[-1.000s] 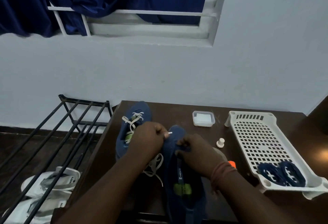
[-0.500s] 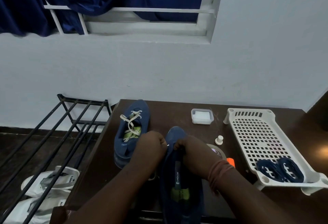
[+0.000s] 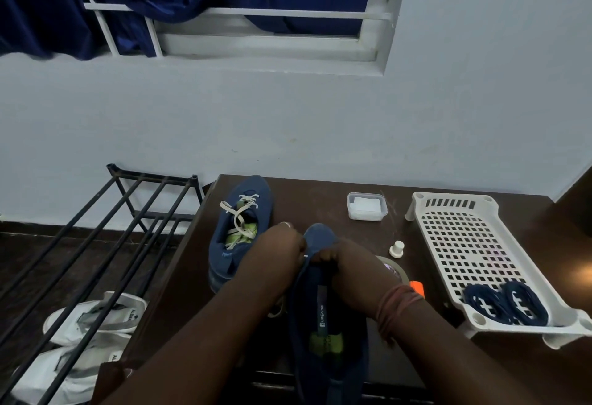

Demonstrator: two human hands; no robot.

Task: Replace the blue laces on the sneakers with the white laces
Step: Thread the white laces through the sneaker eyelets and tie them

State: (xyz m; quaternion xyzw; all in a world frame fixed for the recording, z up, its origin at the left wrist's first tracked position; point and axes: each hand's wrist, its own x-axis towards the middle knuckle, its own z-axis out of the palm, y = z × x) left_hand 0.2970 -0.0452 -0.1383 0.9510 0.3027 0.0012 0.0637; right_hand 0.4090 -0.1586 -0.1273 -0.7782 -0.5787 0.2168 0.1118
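Note:
A blue sneaker (image 3: pixel 323 324) lies toe-away at the table's front, its tongue and green insole showing. My left hand (image 3: pixel 275 260) pinches a white lace tip at the sneaker's left eyelets near the toe. My right hand (image 3: pixel 355 273) grips the sneaker's upper right beside it. The rest of that white lace (image 3: pixel 275 310) hangs under my left forearm, mostly hidden. A second blue sneaker (image 3: pixel 238 234) with a white lace threaded through it stands behind on the left. Two coiled blue laces (image 3: pixel 506 303) lie in the white basket (image 3: pixel 455 212).
On the dark table (image 3: pixel 307 199) stand a small clear lidded box (image 3: pixel 366 206), a white knob (image 3: pixel 397 249), a tape roll (image 3: pixel 395 268) and an orange item (image 3: pixel 418 287). A black metal rack (image 3: pixel 96 244) with white shoes (image 3: pixel 93 318) beneath stands left of the table.
My left hand has drawn in close against the sneaker's eyelets, and less of the lace tip shows. The view has dipped slightly; both hands remain on the near sneaker.

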